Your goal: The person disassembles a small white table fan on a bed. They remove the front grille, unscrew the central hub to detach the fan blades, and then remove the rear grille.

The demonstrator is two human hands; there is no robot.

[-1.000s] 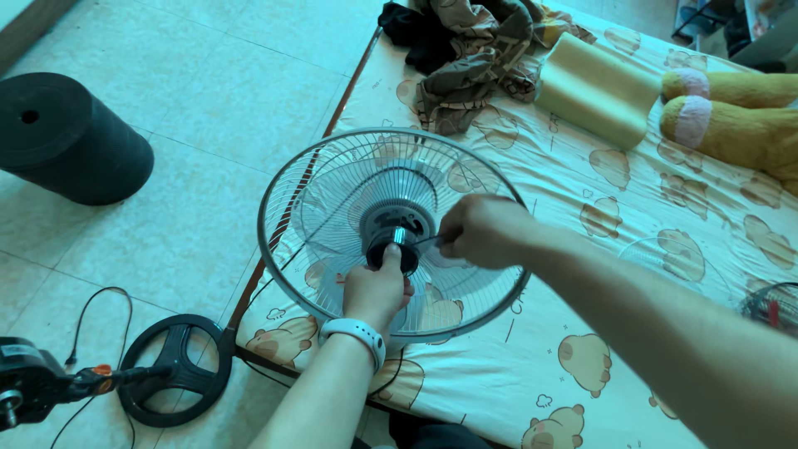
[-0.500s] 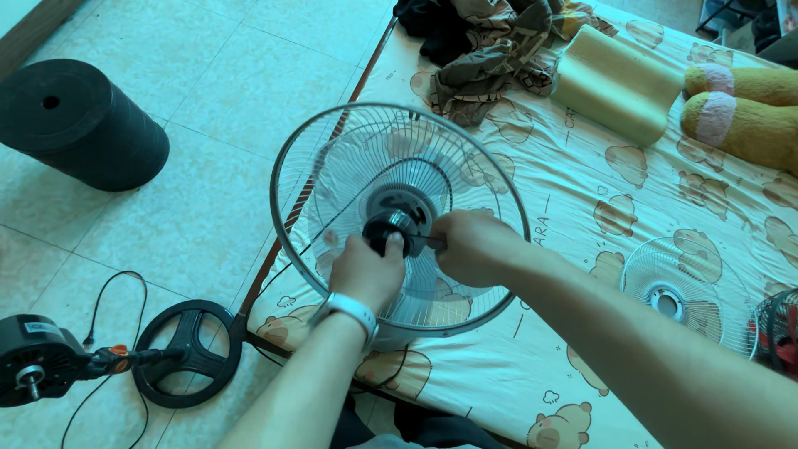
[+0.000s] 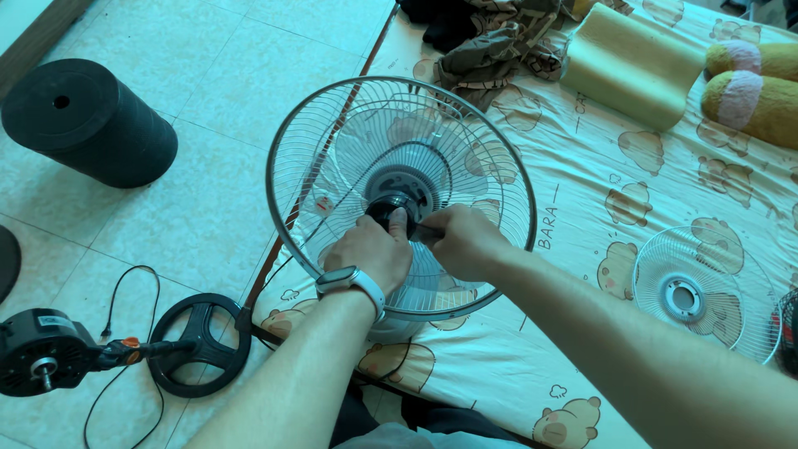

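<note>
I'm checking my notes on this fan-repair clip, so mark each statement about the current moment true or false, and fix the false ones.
1. Both hands are at the middle of the wire fan guard. True: the left hand and right hand meet at the black hub.
2. The left wrist is bare. False: it wears a white wristband.
3. A second, smaller fan grille lies on the bed sheet. True.
4. The black cylinder stands on the bed. False: it lies on the tiled floor.
5. A fan motor rests on the floor. True.
</note>
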